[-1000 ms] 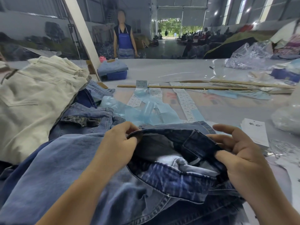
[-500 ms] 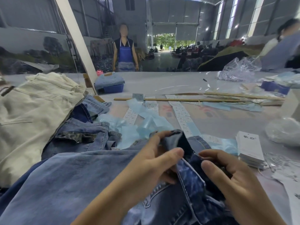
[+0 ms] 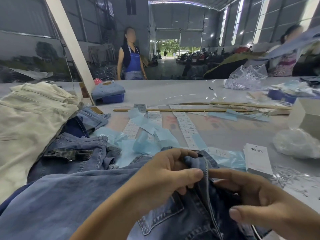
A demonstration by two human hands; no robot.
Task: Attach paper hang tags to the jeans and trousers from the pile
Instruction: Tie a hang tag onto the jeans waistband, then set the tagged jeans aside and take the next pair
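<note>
Jeans — both hands pinch one fold; hang tags stacked beside.

There is one camera, worn on the person's head. It looks forward and down, very near the two hands and the jeans low in the picture. It is wide, so it also sees across the table to the big hall's open door far away.

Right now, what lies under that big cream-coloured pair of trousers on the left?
Blue denim jeans poke out beneath the cream trousers, one darker navy. How many more lie underneath is hidden.
</note>
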